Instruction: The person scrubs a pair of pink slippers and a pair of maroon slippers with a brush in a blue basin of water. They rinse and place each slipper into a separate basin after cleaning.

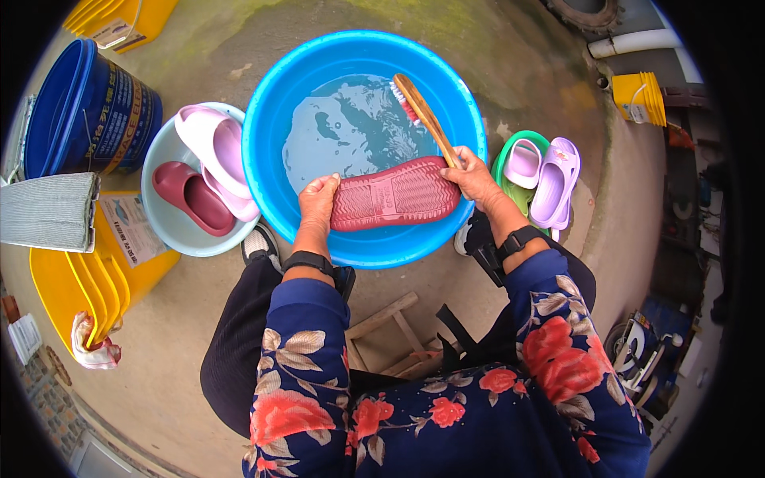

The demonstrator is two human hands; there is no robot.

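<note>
A dark red rubber slipper [394,194], its patterned sole facing up, is held over a blue plastic basin [257,197] of water. My left hand [318,200] grips one end of it. At the other end, my right hand [475,177] holds both the slipper and the handle of a wooden scrub brush [425,113], whose white and red bristles face the water. A pale blue basin [158,230] on the left bears another dark red slipper [194,200] and pink slippers [218,146]. On the right, lilac slippers [556,185] lie at a green basin [508,143].
A dark blue bucket [128,113] and stacked yellow buckets [143,272] stand at the left, with a grey ridged slab [48,209] near them. More yellow buckets stand at the top left and upper right. A wooden stool frame [388,322] is below me.
</note>
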